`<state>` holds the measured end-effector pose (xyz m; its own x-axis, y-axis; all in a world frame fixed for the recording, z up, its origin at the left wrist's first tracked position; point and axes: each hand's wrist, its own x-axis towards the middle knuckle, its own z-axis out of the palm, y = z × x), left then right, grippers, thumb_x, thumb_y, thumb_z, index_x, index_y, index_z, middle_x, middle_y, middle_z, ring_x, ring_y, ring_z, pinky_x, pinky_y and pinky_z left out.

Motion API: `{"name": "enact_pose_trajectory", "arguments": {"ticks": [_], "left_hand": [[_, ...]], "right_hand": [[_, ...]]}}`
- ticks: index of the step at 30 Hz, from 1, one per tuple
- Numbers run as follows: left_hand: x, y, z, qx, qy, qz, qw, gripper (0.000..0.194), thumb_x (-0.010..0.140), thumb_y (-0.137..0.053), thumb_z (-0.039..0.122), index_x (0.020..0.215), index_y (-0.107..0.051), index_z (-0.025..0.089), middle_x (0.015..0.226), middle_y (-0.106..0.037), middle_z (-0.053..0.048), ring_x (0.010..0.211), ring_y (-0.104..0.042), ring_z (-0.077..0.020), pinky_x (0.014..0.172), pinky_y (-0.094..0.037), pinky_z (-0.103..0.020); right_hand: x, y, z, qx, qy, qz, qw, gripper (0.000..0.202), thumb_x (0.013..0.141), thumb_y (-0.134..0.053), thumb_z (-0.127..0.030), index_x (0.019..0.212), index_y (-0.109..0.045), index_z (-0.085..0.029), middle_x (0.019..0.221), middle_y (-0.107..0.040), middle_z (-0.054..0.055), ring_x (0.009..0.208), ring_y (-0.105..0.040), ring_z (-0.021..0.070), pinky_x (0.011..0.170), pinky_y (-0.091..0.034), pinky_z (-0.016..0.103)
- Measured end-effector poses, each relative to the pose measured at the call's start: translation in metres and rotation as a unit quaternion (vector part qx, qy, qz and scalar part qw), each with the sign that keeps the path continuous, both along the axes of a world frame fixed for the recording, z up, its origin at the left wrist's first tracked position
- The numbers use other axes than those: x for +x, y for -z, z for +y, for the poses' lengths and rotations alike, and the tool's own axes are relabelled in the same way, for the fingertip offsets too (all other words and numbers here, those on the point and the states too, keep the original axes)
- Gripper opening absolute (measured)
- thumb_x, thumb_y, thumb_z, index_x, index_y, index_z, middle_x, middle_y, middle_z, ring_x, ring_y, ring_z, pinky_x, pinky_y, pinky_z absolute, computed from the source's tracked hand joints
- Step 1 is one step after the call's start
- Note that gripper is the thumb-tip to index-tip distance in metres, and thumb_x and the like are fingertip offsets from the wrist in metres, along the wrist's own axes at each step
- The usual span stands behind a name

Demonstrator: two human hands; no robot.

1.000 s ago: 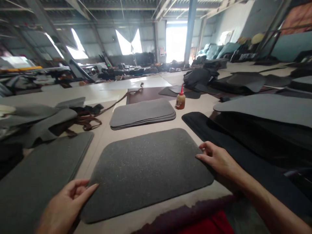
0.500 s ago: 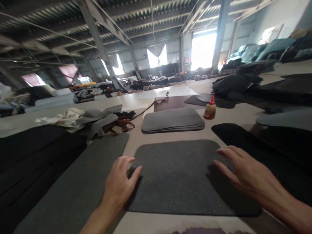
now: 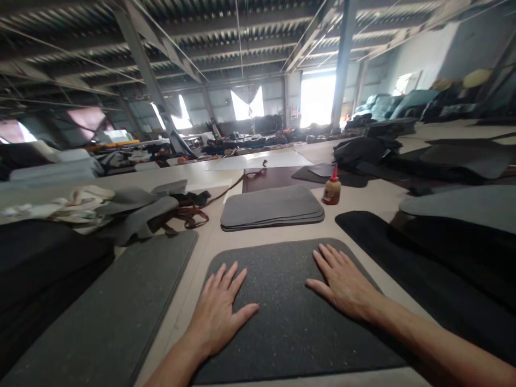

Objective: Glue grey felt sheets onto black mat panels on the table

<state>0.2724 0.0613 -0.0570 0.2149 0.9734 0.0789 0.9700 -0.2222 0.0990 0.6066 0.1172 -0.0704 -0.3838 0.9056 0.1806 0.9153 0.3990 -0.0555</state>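
Dark grey rounded-rectangle sheet of matte board-like material [image 3: 286,322] lies flat on the beige flat-topped worktable [image 3: 187,290], toward the table's near edge; that edge is cut off by the frame. Sheet's left side is partly covered by the left hand [image 3: 220,309], right side by the right hand [image 3: 342,279] and the bare right forearm [image 3: 435,333]. Can't tell if it's one layer or more. Both forearms run out of frame. Palms not visible, but both hands lie flat on the sheet, fingers spread, gripping nothing.

Sheet looks: far corners rounded, surface dull, scattered pale specks, denser between the hands.

Beyond it, toward the table's far edge: stack of lighter grey rounded sheets [image 3: 272,207], layers slightly fanned. Just right of the stack, upright squat bottle with amber-brown contents and red pointed nozzle [image 3: 331,191]. Dark grey-green flat sheets [image 3: 108,312] to the left, cut off at frame bottom. Long black round-ended piece [image 3: 387,252] on the right, partly in shadow, material unclear.

Writing: bottle label smudged, unreadable. Small poster on the far wall [image 3: 294,112], too small to read.
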Motion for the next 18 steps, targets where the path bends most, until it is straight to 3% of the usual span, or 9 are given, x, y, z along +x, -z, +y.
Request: {"name": "enact_pose_trajectory", "arguments": {"ticks": [6,9,11,15,18], "left_hand": [[-0.023,0.005,-0.008,0.016,-0.056,0.028,0.998,0.079,0.091,-0.039,0.072,0.153,-0.039,0.023,0.164,-0.028,-0.013,0.151,-0.026,-0.0336,0.120,-0.027,-0.055],[-0.035,0.000,-0.019,0.035,-0.080,0.053,0.995,0.071,0.096,-0.039,0.063,0.152,-0.042,0.019,0.161,-0.034,-0.015,0.149,-0.032,-0.0340,0.119,-0.028,-0.057],[-0.037,-0.007,-0.030,0.072,-0.091,0.078,0.990,0.063,0.098,-0.042,0.055,0.147,-0.049,0.016,0.158,-0.040,-0.015,0.148,-0.032,-0.0366,0.119,-0.025,-0.062],[-0.025,-0.024,-0.056,0.152,-0.047,0.069,0.985,0.048,0.099,-0.043,0.039,0.138,-0.057,0.015,0.155,-0.045,-0.014,0.149,-0.028,-0.0331,0.122,-0.022,-0.056],[-0.005,-0.029,-0.076,0.073,0.057,0.015,0.996,0.057,0.099,-0.045,0.049,0.149,-0.045,0.022,0.161,-0.037,-0.008,0.152,-0.023,-0.0292,0.122,-0.026,-0.050]], "right_hand": [[0.032,0.012,0.005,0.035,0.072,-0.059,0.995,0.100,0.093,-0.027,-0.078,0.146,-0.046,0.006,0.151,-0.037,0.031,0.145,-0.030,0.0412,0.119,-0.028,0.052],[0.052,0.008,0.001,0.063,0.099,-0.084,0.990,0.092,0.096,-0.031,-0.069,0.143,-0.048,0.009,0.145,-0.043,0.034,0.139,-0.037,0.0452,0.115,-0.032,0.056],[0.063,0.001,-0.007,0.112,0.099,-0.079,0.986,0.081,0.099,-0.032,-0.059,0.140,-0.050,0.009,0.146,-0.042,0.034,0.140,-0.034,0.0463,0.116,-0.028,0.060],[0.062,-0.017,-0.040,0.149,-0.036,-0.016,0.988,0.065,0.103,-0.030,-0.046,0.141,-0.052,0.002,0.153,-0.039,0.024,0.147,-0.028,0.0351,0.121,-0.026,0.051],[0.039,-0.018,-0.076,0.080,-0.165,-0.004,0.983,0.060,0.104,-0.035,-0.050,0.153,-0.043,-0.015,0.160,-0.033,0.010,0.149,-0.027,0.0283,0.120,-0.033,0.047]]}}
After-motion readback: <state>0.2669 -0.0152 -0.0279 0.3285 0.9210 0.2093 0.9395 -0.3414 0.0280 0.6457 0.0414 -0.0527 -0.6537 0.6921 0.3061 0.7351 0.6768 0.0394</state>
